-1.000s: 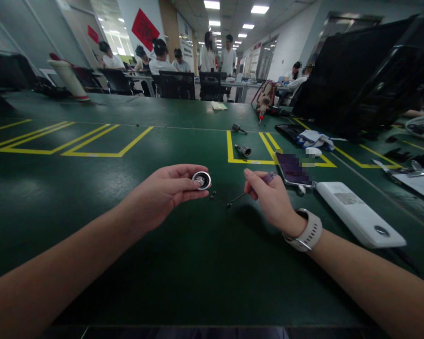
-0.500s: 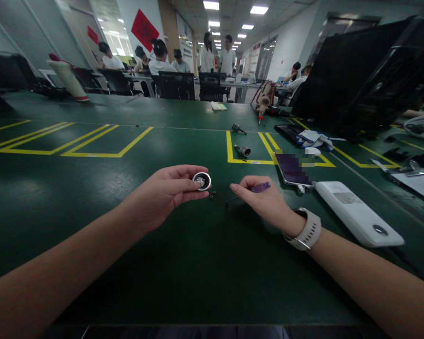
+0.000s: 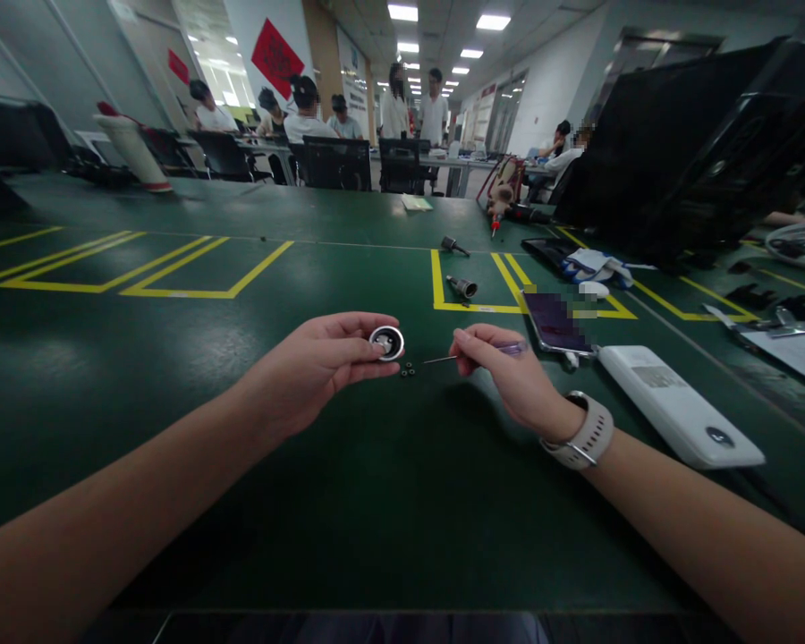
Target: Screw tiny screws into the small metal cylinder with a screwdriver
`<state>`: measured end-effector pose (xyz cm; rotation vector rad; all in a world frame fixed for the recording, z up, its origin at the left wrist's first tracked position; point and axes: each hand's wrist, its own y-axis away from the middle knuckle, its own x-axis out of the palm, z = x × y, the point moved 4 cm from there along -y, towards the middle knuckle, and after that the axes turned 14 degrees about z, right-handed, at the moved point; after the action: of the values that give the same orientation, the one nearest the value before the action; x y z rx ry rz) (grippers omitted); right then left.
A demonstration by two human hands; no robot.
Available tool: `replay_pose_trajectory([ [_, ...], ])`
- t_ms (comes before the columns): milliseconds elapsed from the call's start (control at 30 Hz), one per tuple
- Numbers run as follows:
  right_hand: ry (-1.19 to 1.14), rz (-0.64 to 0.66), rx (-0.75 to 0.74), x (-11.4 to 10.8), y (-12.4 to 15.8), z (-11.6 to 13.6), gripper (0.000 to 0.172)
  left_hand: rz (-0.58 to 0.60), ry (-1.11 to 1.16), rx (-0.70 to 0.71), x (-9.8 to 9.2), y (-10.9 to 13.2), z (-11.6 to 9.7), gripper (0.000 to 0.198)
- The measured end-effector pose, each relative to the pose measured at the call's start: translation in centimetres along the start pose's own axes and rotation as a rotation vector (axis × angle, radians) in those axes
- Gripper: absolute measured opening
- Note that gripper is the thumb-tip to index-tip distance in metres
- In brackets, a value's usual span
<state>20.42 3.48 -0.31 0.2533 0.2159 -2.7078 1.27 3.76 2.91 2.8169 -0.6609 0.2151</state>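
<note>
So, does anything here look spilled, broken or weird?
Nothing looks spilled or broken. Slightly odd: tiny dark round pieces lie loose on the green table near the left hand, outside the yellow tape outlines, unlike the silver conical part.

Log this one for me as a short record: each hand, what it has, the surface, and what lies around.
Left hand: holds a round part with a bright rim, thumb over it
Right hand: grips a thin tool by its purple handle, shaft pointing left
Between hands: small dark pieces on the table
Right wrist: pale watch strap
Surface: green table with yellow tape
Beyond right hand: metal fitting, phone
Beside right forearm: long white device
</note>
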Motion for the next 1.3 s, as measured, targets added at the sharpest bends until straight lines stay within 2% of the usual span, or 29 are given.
replay_pose_trajectory([
  [133,-0.014,0.057,0.062,0.7,-0.1,-0.7,0.021,-0.002,-0.009,-0.001,0.0,0.0,0.0,0.024],
  [400,0.067,0.076,0.109,1.3,-0.4,-1.0,0.022,0.017,0.005,0.019,-0.2,0.1,0.1,0.023],
  [700,0.478,0.09,0.197,1.0,0.6,1.5,0.025,0.001,0.012,0.012,-0.2,0.1,0.0,0.025],
  [800,0.594,0.093,0.084,1.9,0.9,1.7,0.024,-0.011,0.013,0.008,-0.1,0.1,0.0,0.024],
  [900,0.648,0.092,-0.1,2.7,1.1,1.7,0.024,-0.026,0.016,0.007,-0.2,0.1,0.1,0.024],
  [1133,0.657,-0.087,-0.606,3.0,3.2,4.0,0.015,-0.029,0.007,0.007,-0.4,-0.4,0.5,0.025],
  [1200,0.689,-0.051,-0.672,3.5,3.7,4.6,0.011,-0.014,-0.001,0.001,-0.3,-0.4,0.8,0.025],
  [1300,0.743,0.027,-0.659,4.3,3.8,4.8,0.007,0.018,-0.015,-0.003,0.1,-0.4,1.2,0.026],
])
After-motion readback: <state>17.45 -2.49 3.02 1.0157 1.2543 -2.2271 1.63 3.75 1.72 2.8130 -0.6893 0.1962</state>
